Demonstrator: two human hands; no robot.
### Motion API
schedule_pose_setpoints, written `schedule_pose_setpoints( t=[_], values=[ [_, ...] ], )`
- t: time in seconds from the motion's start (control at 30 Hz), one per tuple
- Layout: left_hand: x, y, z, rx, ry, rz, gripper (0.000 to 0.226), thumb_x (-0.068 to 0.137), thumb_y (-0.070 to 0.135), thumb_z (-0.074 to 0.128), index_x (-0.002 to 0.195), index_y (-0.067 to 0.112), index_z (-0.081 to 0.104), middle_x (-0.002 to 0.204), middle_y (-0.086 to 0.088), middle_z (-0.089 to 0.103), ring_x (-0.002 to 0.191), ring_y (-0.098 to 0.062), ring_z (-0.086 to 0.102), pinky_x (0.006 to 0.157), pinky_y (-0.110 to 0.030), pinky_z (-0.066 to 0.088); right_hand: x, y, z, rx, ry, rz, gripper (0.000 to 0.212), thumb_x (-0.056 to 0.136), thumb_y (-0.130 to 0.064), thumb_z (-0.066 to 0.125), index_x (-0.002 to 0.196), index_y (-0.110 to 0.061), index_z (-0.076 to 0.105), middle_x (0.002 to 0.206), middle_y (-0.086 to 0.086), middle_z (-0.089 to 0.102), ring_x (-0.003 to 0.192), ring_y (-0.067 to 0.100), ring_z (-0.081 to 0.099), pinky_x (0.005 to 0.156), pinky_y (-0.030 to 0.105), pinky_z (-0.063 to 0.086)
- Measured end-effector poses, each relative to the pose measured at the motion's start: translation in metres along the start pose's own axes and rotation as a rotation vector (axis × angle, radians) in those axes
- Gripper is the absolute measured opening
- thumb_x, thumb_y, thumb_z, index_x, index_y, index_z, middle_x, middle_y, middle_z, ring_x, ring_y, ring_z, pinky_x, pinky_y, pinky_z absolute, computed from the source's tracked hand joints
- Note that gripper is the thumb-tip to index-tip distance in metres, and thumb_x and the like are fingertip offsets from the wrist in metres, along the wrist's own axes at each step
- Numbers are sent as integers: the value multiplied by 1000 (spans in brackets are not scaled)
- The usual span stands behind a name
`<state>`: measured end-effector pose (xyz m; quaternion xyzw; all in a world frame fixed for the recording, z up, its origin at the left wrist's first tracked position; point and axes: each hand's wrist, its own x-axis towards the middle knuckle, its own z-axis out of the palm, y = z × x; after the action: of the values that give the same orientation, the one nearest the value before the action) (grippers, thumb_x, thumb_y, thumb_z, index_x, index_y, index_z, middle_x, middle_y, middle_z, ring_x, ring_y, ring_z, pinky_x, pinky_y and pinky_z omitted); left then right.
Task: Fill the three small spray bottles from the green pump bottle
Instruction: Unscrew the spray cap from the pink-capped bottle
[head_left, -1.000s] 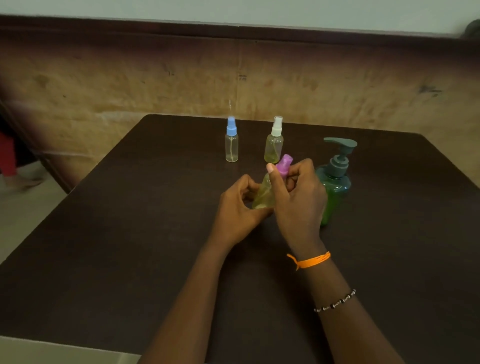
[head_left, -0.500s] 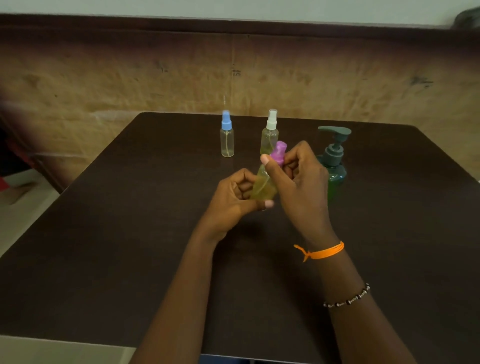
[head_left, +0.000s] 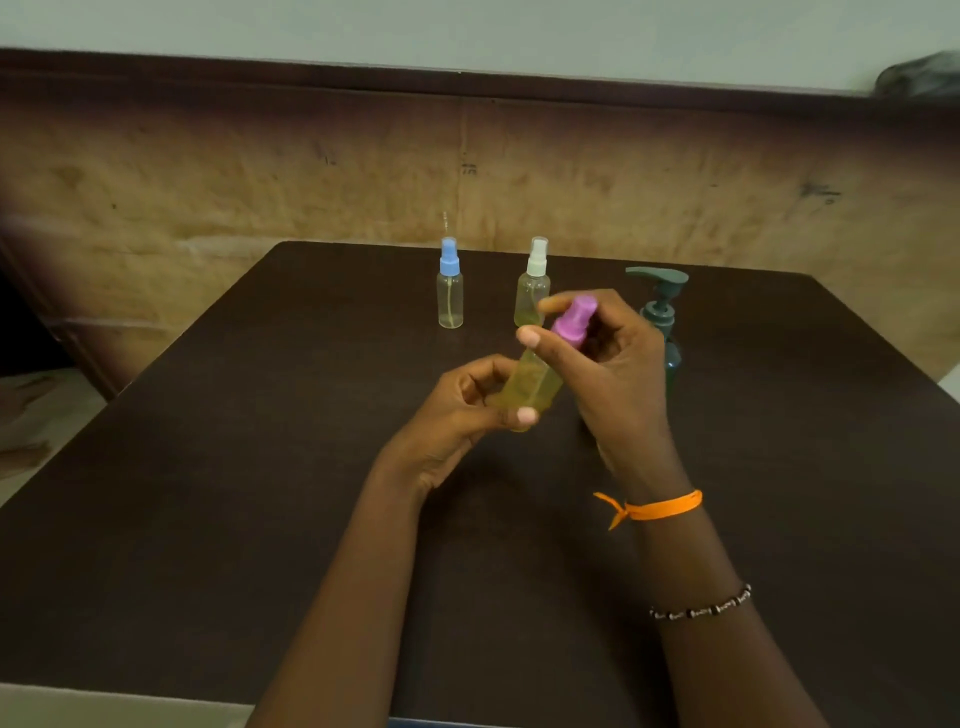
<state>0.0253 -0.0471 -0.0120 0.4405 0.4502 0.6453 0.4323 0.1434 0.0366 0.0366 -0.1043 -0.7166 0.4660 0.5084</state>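
Counter (head_left: 208, 519): carries all items. Far side, left to right: spray bottle one (head_left: 450, 291), upright; spray bottle two (head_left: 531, 291), upright, just right of it and apart; pump bottle (head_left: 662, 312), upright, farthest right, spout pointing left. Nearer, above the counter's middle: spray bottle three (head_left: 535, 382), tilted, top leaning away and right, in front of bottle two. Left hand (head_left: 457, 415) at its base; right hand (head_left: 613, 374) at its top, in front of the pump bottle.
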Motion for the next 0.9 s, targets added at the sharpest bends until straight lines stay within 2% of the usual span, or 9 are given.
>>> schedule_pose_setpoints(
  t=[0.13, 0.2, 0.27, 0.37, 0.47, 0.6, 0.77, 0.83, 0.9],
  values=[
    [0, -1, 3, -123, -46, -32, 58, 60, 32, 83, 107, 7, 62, 100, -7, 69, 94, -24, 67, 88, -35, 53, 2, -3, -6, 144, 105, 126, 44, 63, -21, 83, 101, -18, 61, 80, -4, 63, 75, 9, 59, 69, 21, 50],
    [1, 0, 4, -188, -45, -39, 60, 63, 38, 81, 107, 5, 61, 96, -9, 70, 89, -23, 68, 83, -33, 54, 4, -5, -10, 268, 103, 169, 39, 67, -19, 74, 103, -15, 60, 77, -6, 65, 77, 9, 62, 70, 20, 50],
    [0, 2, 5, -224, -48, -43, 60, 65, 39, 79, 109, 3, 59, 95, -11, 70, 88, -23, 69, 83, -32, 54, 5, -5, -12, 350, 34, 187, 36, 76, -16, 65, 111, -14, 56, 85, -1, 70, 88, 13, 66, 76, 23, 52],
    [1, 3, 5, -265, -24, -38, 64, 64, 37, 80, 113, 3, 57, 99, -14, 69, 94, -24, 67, 86, -33, 53, 4, -7, -13, 317, -66, 155, 30, 90, -13, 54, 119, -12, 52, 97, 3, 72, 100, 20, 65, 82, 28, 52],
    [3, 2, 5, -272, 10, -28, 68, 63, 36, 81, 115, 0, 55, 104, -13, 67, 98, -23, 65, 88, -33, 53, 4, -8, -12, 259, -40, 123, 28, 85, -10, 62, 112, -14, 56, 100, -1, 68, 100, 14, 63, 82, 24, 51],
    [4, 1, 5, -257, 34, -38, 54, 72, 30, 77, 114, 2, 57, 104, -10, 67, 100, -22, 64, 85, -30, 53, 4, -7, -14, 195, 20, 94, 24, 80, -1, 67, 98, -17, 62, 93, -9, 67, 91, 4, 61, 78, 19, 50],
    [4, 2, 5, -280, 42, -40, 65, 61, 43, 81, 112, 7, 59, 99, -9, 70, 93, -16, 66, 81, -28, 54, 8, -14, -25, 316, 142, 24, 31, 86, -2, 61, 114, -13, 55, 97, -5, 67, 97, 7, 60, 86, 20, 46],
    [5, 2, 5, -280, 50, -44, 60, 66, 40, 79, 112, 8, 59, 98, -8, 70, 91, -16, 66, 82, -27, 54, 8, -21, -32, 309, 201, -43, 34, 86, -5, 61, 118, -14, 52, 100, -6, 66, 100, 9, 60, 91, 22, 44],
    [5, 2, 7, -274, 75, -49, 41, 79, 30, 67, 113, 8, 58, 98, -7, 70, 91, -16, 65, 83, -27, 54, 4, -30, -40, 285, 269, -111, 34, 87, -2, 58, 119, -13, 50, 104, -3, 63, 102, 9, 58, 92, 23, 44]
  ],
)
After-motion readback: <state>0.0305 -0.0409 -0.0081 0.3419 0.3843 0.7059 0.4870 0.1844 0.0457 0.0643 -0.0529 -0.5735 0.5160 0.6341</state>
